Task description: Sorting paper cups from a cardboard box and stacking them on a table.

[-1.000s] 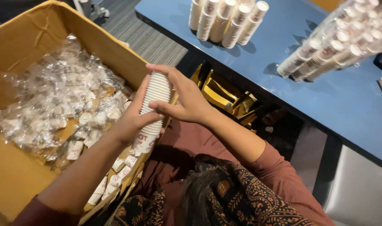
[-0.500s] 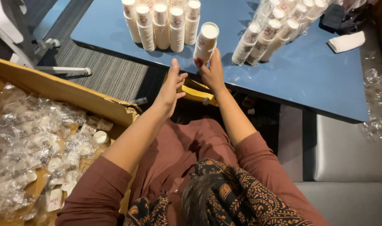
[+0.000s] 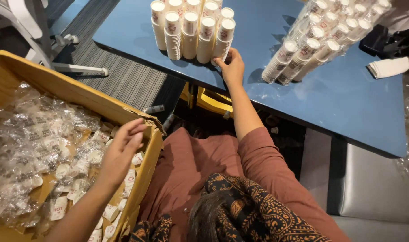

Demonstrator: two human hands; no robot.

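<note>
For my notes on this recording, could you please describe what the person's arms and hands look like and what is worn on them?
Both hands are bare, with no gloves, rings or watch visible. The left hand and right hand extend from bare forearms. Rust-brown sleeves reach about the elbow. A black scarf with an orange paisley pattern lies over the shoulders.

A big blue table (image 3: pixel 347 103) holds many paper cups. One bunch of tall cup stacks (image 3: pixel 191 29) stands up straight near the table's edge. More cup stacks (image 3: pixel 321 36) lean over beside them. A folded white cloth (image 3: pixel 389 67) lies flat on the table, near a black thing (image 3: pixel 388 40).
</note>
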